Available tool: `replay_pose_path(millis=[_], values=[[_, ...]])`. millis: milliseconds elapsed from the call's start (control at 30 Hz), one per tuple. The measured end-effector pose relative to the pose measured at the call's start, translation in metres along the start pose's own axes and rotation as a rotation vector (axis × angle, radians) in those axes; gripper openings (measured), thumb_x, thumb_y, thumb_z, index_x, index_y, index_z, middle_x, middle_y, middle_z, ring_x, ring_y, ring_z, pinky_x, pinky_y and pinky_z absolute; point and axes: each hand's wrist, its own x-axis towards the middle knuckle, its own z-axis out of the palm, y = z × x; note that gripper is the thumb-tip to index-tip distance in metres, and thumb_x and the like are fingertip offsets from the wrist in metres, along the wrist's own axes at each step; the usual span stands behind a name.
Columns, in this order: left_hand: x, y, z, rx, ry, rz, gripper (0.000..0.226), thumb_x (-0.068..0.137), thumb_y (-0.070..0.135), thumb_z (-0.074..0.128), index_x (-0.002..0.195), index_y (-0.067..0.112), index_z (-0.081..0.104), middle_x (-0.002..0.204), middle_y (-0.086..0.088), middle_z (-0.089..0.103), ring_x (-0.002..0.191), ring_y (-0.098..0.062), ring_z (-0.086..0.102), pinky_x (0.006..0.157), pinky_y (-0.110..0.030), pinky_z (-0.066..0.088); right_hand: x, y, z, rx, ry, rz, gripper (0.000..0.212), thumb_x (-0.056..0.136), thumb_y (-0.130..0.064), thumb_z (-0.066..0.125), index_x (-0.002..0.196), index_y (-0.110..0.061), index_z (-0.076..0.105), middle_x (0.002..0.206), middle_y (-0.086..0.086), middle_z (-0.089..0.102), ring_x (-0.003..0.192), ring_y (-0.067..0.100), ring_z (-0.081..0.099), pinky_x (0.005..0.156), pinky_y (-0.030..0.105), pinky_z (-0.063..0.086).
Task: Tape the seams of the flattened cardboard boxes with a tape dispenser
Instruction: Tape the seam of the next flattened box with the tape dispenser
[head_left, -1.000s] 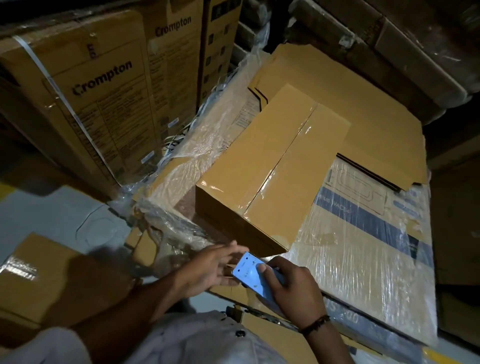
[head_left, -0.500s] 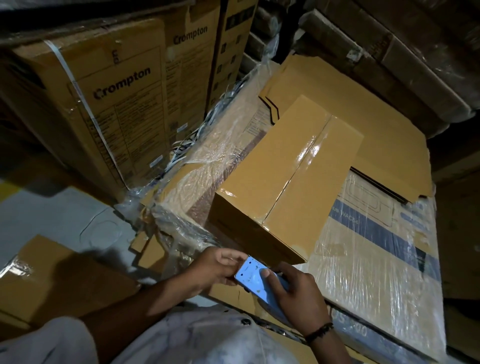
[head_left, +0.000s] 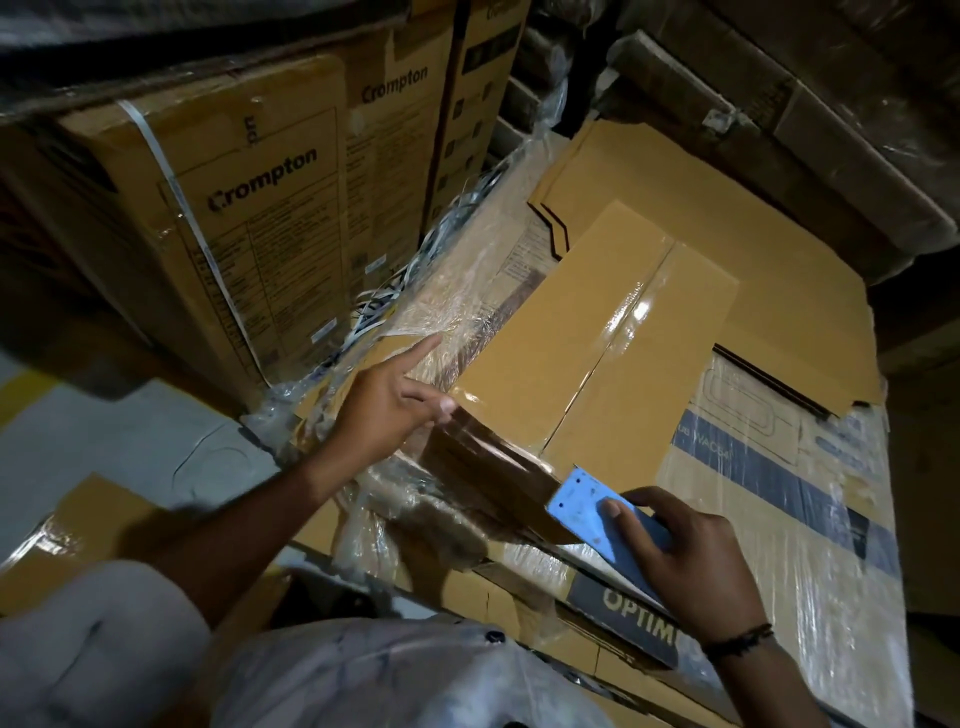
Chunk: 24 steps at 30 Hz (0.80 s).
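The cardboard box (head_left: 561, 364) sits at the middle of the view, and clear glossy tape runs along its centre seam (head_left: 623, 332) from about 7 o'clock up toward 1 o'clock. It lies on a larger flattened cardboard sheet (head_left: 727, 228), which reaches out to 1 o'clock. Both rest on a shrink-wrapped carton (head_left: 779, 519) that serves as the counter.

The left hand (head_left: 389, 410) is at 9 o'clock of the box. Its fingers are spread: the index finger points straight toward 1 o'clock over the plastic wrap, and the thumb tip touches the box's near left corner.

The right hand (head_left: 696, 566) is at 5 o'clock with a dark bracelet (head_left: 737, 636) on the wrist. It grips the blue tape dispenser (head_left: 587, 512), thumb pressed on the flat plate and fingers curled round the body. The plate's front edge meets the box's near lower edge.

A dark glossy band (head_left: 493, 462) runs between the two hands (stretched tape or the box's shaded side, I cannot tell).

Printed Crompton boxes (head_left: 249, 208) are stacked at 10 to 11 o'clock, and the grey floor (head_left: 119, 447) shows at 8 o'clock.
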Motion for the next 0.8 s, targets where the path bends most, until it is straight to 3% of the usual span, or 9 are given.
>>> replay_pose_path(millis=[33, 100, 267, 367, 433, 700, 800], values=[[0.003, -0.001, -0.003, 0.019, -0.01, 0.024, 0.087, 0.09, 0.019, 0.083, 0.162, 0.032, 0.037, 0.089, 0.008, 0.082, 0.09, -0.011, 0.079, 0.093, -0.015, 0.056, 0.0, 0.005, -0.003, 0.006, -0.01, 0.01, 0.041, 0.091, -0.073, 0.051, 0.098, -0.038, 0.07, 0.064, -0.012, 0.068, 0.057, 0.003, 0.066, 0.05, 0.035, 0.055], [0.006, -0.005, 0.001, 0.029, -0.006, 0.074, 0.085, 0.09, 0.018, 0.083, 0.162, 0.031, 0.039, 0.09, 0.008, 0.082, 0.089, -0.008, 0.079, 0.094, -0.018, 0.057, 0.005, 0.011, -0.002, -0.01, -0.015, 0.003, 0.044, 0.09, -0.077, 0.049, 0.099, -0.039, 0.07, 0.065, -0.011, 0.069, 0.058, 0.003, 0.066, 0.051, 0.034, 0.055], [0.015, -0.026, 0.015, 0.069, 0.141, 0.132, 0.08, 0.09, 0.024, 0.084, 0.159, 0.031, 0.044, 0.097, 0.006, 0.082, 0.079, 0.007, 0.073, 0.082, -0.017, 0.058, 0.026, 0.007, 0.005, -0.078, -0.006, 0.016, 0.052, 0.087, -0.082, 0.04, 0.098, -0.04, 0.069, 0.067, -0.01, 0.069, 0.058, 0.006, 0.065, 0.05, 0.035, 0.054], [0.017, -0.036, 0.017, 0.105, 0.162, 0.159, 0.079, 0.091, 0.024, 0.083, 0.159, 0.033, 0.044, 0.1, 0.006, 0.082, 0.092, 0.0, 0.077, 0.093, -0.032, 0.062, 0.034, 0.004, 0.011, -0.112, -0.037, 0.017, 0.045, 0.09, -0.075, 0.048, 0.096, -0.036, 0.07, 0.066, -0.005, 0.068, 0.058, 0.012, 0.065, 0.049, 0.033, 0.052], [0.021, -0.038, 0.017, 0.125, 0.175, 0.172, 0.077, 0.092, 0.025, 0.083, 0.158, 0.033, 0.046, 0.102, 0.006, 0.082, 0.091, -0.002, 0.077, 0.089, -0.037, 0.064, 0.037, 0.003, 0.014, -0.119, -0.04, 0.016, 0.042, 0.09, -0.072, 0.051, 0.097, -0.035, 0.071, 0.067, -0.003, 0.069, 0.059, 0.015, 0.066, 0.05, 0.033, 0.052], [0.037, -0.045, 0.012, 0.236, 0.133, 0.166, 0.076, 0.09, 0.024, 0.083, 0.158, 0.028, 0.048, 0.104, 0.009, 0.081, 0.08, 0.008, 0.072, 0.086, -0.037, 0.064, 0.044, -0.003, 0.026, -0.143, -0.095, 0.072, 0.045, 0.091, -0.073, 0.046, 0.1, -0.036, 0.069, 0.071, -0.003, 0.067, 0.065, 0.018, 0.067, 0.052, 0.035, 0.056], [0.043, -0.051, 0.0, 0.256, 0.144, 0.034, 0.097, 0.079, 0.039, 0.091, 0.161, 0.036, 0.039, 0.133, -0.004, 0.072, 0.113, -0.015, 0.073, 0.095, -0.042, 0.062, 0.044, -0.006, 0.032, -0.21, -0.115, 0.066, 0.046, 0.092, -0.073, 0.044, 0.102, -0.035, 0.069, 0.073, -0.004, 0.066, 0.067, 0.021, 0.067, 0.048, 0.028, 0.049]])
